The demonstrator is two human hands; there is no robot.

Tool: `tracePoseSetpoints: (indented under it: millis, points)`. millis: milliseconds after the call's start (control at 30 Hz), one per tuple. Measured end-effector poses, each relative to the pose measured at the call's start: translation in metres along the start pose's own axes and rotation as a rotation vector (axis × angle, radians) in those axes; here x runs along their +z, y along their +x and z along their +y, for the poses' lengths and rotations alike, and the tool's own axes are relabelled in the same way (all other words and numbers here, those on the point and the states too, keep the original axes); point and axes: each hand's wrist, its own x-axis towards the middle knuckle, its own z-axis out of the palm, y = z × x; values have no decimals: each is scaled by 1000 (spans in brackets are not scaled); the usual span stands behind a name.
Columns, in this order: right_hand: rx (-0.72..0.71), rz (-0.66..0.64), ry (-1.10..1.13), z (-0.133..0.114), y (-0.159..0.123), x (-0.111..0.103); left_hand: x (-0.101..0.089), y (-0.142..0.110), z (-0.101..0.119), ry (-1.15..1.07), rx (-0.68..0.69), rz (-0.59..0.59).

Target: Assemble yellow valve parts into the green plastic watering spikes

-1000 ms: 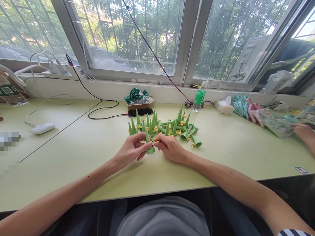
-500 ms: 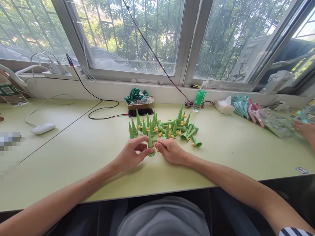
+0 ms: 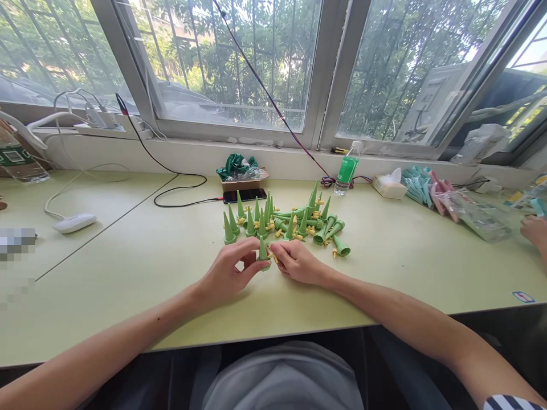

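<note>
My left hand [image 3: 233, 265] is closed on a green plant watering spike [image 3: 262, 250], thumb and fingers pinching it near its base with the point upward. Close beside it, my right hand [image 3: 299, 262] pinches a small yellow valve [image 3: 273, 258] at the side of the spike; whether the two parts are joined I cannot tell. Just beyond both hands, several green spikes with yellow valves stand upright, among them a spike [image 3: 229, 230] at the left. Others lie on their sides to the right, such as a fallen spike [image 3: 341, 246].
Behind the spikes are a phone [image 3: 244, 196] on a black cable and a small cardboard box [image 3: 243, 184]. A water bottle [image 3: 346, 169] and a tissue pack [image 3: 390, 185] stand by the window. Another person's hand [image 3: 534, 230] is at the far right of the table [image 3: 427, 267].
The spike in my left hand has dropped slightly, and the yellow valve shows more clearly in my right fingers. The other person's hand has shifted right.
</note>
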Motion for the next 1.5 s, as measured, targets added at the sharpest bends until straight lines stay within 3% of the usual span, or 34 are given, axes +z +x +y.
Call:
tracePoseSetpoints:
  millis: [133,200,333,533,800,1167,1333,1500]
  points:
    - [71,-34,82,2,1,2,0,-1,-1,72,141,-20]
    - [106,-53,137,2,1,2,0,0,-2,73,133,-24]
    - [85,-13,109,0,1,4,0,2,-3,-37,-60,-14]
    - [-31,57,-70,-6,-1,3,-8,9,0,-399,-326,-54]
    - [-159,23,-235,2,-1,-2,-12,14,4,-541,-423,-91]
    - [-179,80,-327,4,-1,-1,-7,8,-1,-521,-318,-125]
    - [-126,69,-323,1,-1,0,-3,4,0,-275,-217,-79]
    - [-101,89,-307,0,1,2,0,-2,-3,-29,24,-64]
